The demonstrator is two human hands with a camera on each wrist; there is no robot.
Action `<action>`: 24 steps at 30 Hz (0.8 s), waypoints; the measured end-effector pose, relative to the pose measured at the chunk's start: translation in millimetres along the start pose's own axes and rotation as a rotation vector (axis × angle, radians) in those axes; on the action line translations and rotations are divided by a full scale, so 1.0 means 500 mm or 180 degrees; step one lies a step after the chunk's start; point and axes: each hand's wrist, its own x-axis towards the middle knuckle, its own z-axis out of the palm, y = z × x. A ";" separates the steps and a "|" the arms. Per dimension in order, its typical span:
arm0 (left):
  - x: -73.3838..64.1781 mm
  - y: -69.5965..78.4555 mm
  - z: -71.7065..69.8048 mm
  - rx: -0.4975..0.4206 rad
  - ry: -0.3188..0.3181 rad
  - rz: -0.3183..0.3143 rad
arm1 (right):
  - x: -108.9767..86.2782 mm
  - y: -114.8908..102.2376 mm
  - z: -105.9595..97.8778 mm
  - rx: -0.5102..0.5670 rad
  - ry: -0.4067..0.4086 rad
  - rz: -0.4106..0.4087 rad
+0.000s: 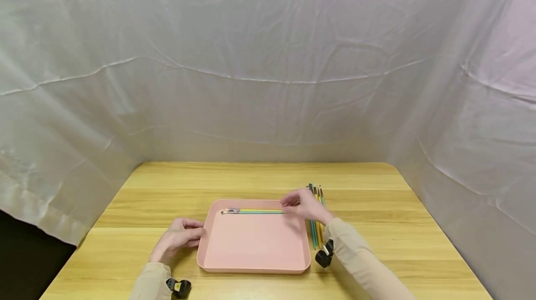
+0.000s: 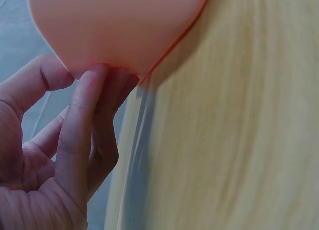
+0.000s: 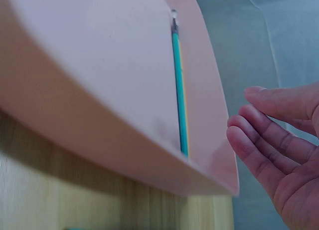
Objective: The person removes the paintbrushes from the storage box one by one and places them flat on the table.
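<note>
A shallow pink tray (image 1: 255,244) sits on the table, and my left hand (image 1: 180,237) pinches its left wall. In the left wrist view the fingers (image 2: 84,120) are at the tray's wall (image 2: 119,30), one tip partly hidden behind the rim. Two paintbrushes lie side by side along the tray's far wall, bristles to the left: a teal-handled paintbrush (image 3: 178,85) and a yellow-handled paintbrush (image 1: 255,210). Over the tray's far right corner hovers my right hand (image 1: 304,204). Its fingers (image 3: 266,145) are loosely bent, thumb apart from them, holding nothing.
Several more paintbrushes (image 1: 315,235) lie in a bundle just right of the tray, partly hidden under the right hand and forearm. The wooden table (image 1: 377,225) meets a grey cloth backdrop (image 1: 268,118) at the back and sides.
</note>
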 end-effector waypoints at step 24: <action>-0.001 0.000 0.002 0.0023 0.0018 -0.0012 | 0.094 -0.029 0.112 0.0087 -0.0269 0.0253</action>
